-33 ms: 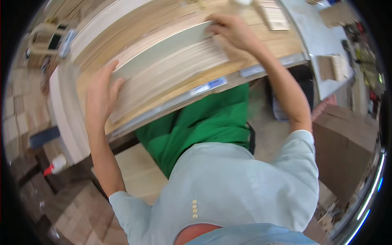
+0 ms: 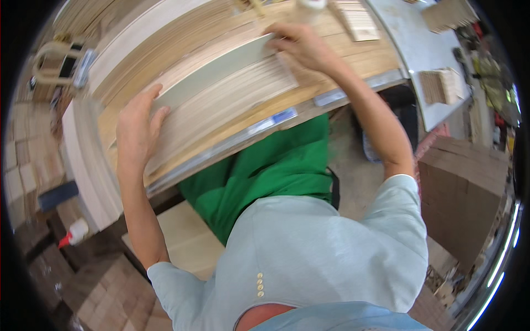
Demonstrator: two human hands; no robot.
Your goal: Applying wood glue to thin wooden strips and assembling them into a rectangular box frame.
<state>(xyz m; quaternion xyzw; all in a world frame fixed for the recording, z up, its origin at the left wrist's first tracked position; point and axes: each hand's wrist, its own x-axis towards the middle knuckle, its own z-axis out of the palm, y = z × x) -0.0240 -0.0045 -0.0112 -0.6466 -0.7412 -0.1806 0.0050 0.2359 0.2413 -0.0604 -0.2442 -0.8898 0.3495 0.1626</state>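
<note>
Between my two hands a long thin board (image 2: 215, 70) stands tilted on its edge, its grey-green face turned toward me. My left hand (image 2: 137, 127) is at its left end, with thumb and fingers on either side. At the far right end, my right hand (image 2: 301, 47) pinches the board, fingers bent over its top corner. Right in front of the board lies a row of thin pale wooden strips (image 2: 226, 102), packed side by side on the wooden workbench (image 2: 361, 59). Behind it run more long strips (image 2: 160, 52).
A stack of long boards (image 2: 88, 160) flanks the bench's left end, near a white bottle with a red tip (image 2: 78, 230). To the right stand a grey table (image 2: 411, 52) with wooden pieces (image 2: 441, 85) and a large brown box (image 2: 458, 193). Another white bottle (image 2: 311, 4) is at the back.
The whole view has shifted slightly, so the bench sits a little further left in the picture. Both hands keep their places at the board's ends.
</note>
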